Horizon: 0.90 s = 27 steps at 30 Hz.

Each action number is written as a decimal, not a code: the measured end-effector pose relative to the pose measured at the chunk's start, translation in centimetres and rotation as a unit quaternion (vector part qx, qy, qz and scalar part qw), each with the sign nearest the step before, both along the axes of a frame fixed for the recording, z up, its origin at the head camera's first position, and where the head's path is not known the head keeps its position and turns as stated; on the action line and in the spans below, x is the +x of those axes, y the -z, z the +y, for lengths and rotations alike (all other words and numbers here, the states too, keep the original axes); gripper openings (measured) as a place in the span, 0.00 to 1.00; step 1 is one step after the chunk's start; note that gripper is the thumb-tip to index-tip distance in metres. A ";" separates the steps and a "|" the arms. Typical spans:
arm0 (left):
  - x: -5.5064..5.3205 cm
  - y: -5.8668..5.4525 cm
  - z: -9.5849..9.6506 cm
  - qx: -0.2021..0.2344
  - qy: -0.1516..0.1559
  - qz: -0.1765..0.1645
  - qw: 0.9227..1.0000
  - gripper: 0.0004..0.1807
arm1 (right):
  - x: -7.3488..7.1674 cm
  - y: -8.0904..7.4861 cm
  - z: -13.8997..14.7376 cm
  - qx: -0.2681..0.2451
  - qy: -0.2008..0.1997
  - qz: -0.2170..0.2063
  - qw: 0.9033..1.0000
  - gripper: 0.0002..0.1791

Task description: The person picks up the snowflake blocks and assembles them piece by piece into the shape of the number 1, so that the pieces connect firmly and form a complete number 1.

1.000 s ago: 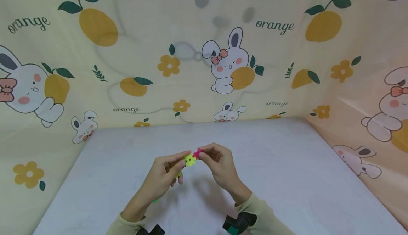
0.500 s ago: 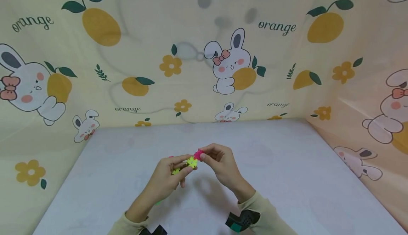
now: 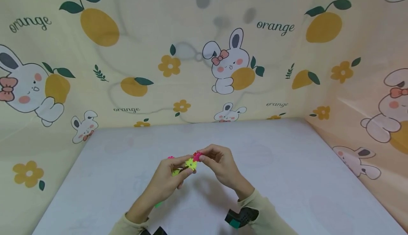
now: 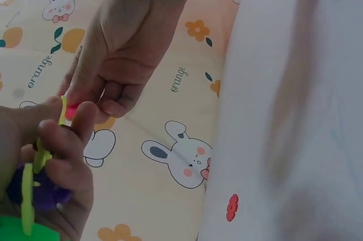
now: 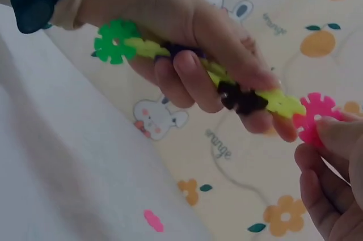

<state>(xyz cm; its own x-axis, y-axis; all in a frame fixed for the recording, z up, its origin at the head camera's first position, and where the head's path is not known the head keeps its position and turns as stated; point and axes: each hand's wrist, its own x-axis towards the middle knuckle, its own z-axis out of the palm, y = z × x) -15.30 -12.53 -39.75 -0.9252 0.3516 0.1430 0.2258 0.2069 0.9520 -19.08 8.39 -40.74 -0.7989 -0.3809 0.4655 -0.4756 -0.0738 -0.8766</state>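
A chain of interlocking plastic snowflake discs lies along my left hand (image 3: 167, 176), whose thumb and fingers grip it. In the right wrist view it runs from a green disc (image 5: 115, 41) through yellow and purple pieces and a black disc (image 5: 241, 98) to a yellow disc (image 5: 286, 105) at the fingertips. My right hand (image 3: 221, 164) pinches a pink disc (image 5: 317, 117) between thumb and index finger, its edge meeting that yellow disc. How deep their slots engage cannot be told. In the left wrist view a purple disc (image 4: 45, 191) sits within the left palm; the fingers hide parts of the chain.
A white table (image 3: 271, 174) spreads under both hands, backed by a printed cloth (image 3: 143, 43) with rabbits and oranges. On the table a loose pink piece (image 5: 153, 220) shows in the right wrist view, and a red piece (image 4: 232, 207) in the left wrist view.
My left hand has shifted slightly right, and the yellow end disc has turned and dropped a little. A pink spot now shows behind the left hand. The right hand keeps its pinch, almost still.
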 end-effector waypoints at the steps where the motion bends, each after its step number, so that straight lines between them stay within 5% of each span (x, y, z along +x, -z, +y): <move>1: 0.0 0.0 0.1 -0.006 -0.004 0.000 1.000 0.26 | -0.1 0.0 0.0 0.001 -0.001 0.000 1.000 0.06; 8: 0.1 -0.2 0.4 -0.033 -0.035 0.007 0.999 0.25 | 0.0 -0.1 -0.3 -0.001 0.006 0.000 1.000 0.08; 19: -0.2 0.1 0.1 -0.022 -0.005 0.019 1.000 0.25 | 0.7 -0.9 -0.2 0.076 0.077 0.053 0.993 0.07; 27: -0.2 0.4 0.0 0.017 -0.005 0.012 1.000 0.23 | 0.9 -0.2 -0.8 0.039 0.082 0.058 0.994 0.09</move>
<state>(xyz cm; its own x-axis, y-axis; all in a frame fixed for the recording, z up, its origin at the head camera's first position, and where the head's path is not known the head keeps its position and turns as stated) -15.53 -12.53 -40.14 -0.9245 0.3373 0.1776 0.2475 0.1768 0.9526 -18.23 7.61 -40.55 -0.7954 -0.2892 0.5326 -0.5743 0.0787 -0.8149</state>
